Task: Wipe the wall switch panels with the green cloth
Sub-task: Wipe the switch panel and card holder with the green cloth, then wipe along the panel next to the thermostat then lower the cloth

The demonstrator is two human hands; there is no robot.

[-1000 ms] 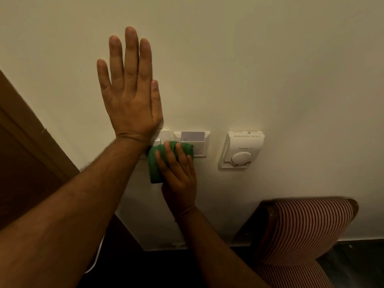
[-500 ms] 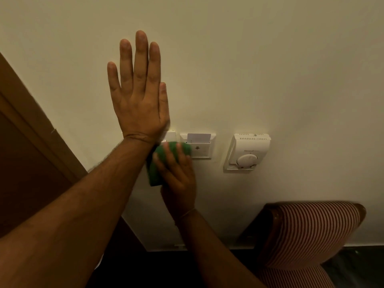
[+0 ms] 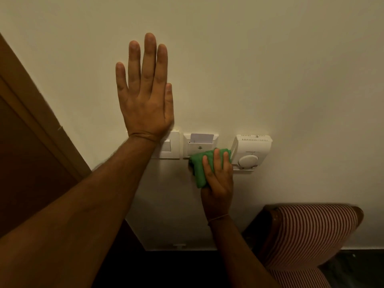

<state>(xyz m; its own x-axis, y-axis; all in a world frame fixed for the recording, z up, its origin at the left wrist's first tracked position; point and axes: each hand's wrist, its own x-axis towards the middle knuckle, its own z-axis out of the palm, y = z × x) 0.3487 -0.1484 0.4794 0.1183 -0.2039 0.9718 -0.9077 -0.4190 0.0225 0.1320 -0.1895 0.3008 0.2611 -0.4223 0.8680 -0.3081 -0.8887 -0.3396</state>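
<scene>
Three white fittings sit in a row on the cream wall: a light switch panel (image 3: 170,146), a key-card holder (image 3: 200,144) with a card in its slot, and a thermostat (image 3: 252,150) with a round dial. My right hand (image 3: 218,177) presses the folded green cloth (image 3: 198,168) against the wall at the card holder's lower right corner, touching the thermostat's left side. My left hand (image 3: 146,92) lies flat on the wall above the switch panel, fingers straight and holding nothing; its wrist covers the panel's left part.
A brown wooden door frame (image 3: 31,113) runs diagonally at the left. A chair with red-and-white striped upholstery (image 3: 309,231) stands against the wall at the lower right. The floor below is dark.
My right hand has slid the green cloth rightwards, from the light switch panel across the card holder to the thermostat's edge. The switch panel is uncovered. My left hand stays flat on the wall.
</scene>
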